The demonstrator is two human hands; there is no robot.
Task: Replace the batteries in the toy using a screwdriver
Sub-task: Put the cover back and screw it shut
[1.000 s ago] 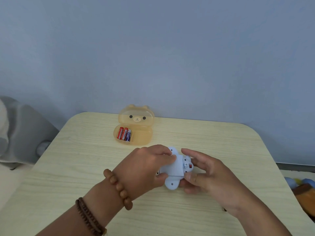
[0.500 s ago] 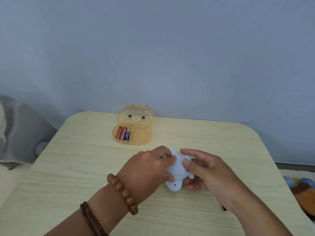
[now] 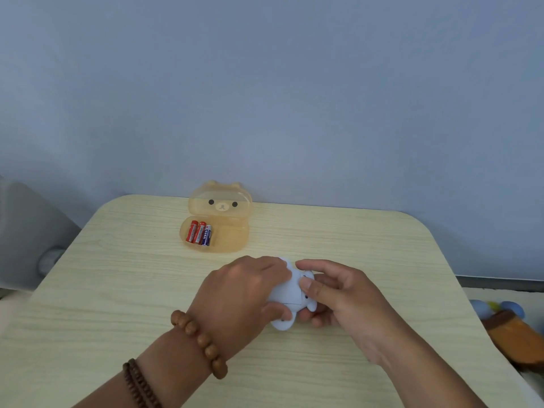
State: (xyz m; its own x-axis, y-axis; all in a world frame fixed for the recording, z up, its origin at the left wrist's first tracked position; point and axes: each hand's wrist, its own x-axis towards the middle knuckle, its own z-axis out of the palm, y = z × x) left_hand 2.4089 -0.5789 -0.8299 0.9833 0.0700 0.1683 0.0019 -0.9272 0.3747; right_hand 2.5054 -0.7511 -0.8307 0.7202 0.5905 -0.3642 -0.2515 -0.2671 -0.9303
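Both hands work on the toy (image 3: 290,293), a small pale blue plastic figure held just above the table (image 3: 117,290), near its middle. The step in hand seems to be the handling of the toy's battery side — turning it or feeling for the cover — because no screwdriver is visible anywhere in the view. The left hand (image 3: 244,293) is closed around the left side of the toy, with the fingers over the top and the thumb below. The right hand (image 3: 332,293) grips the right side, and its thumb presses on the upper face. The toy sits between the two hands and touches both. The batteries (image 3: 200,232) lie in the open bear-shaped case (image 3: 229,240), well apart, behind the hands. The next move probably calls for a screwdriver — or for one hand to be free.
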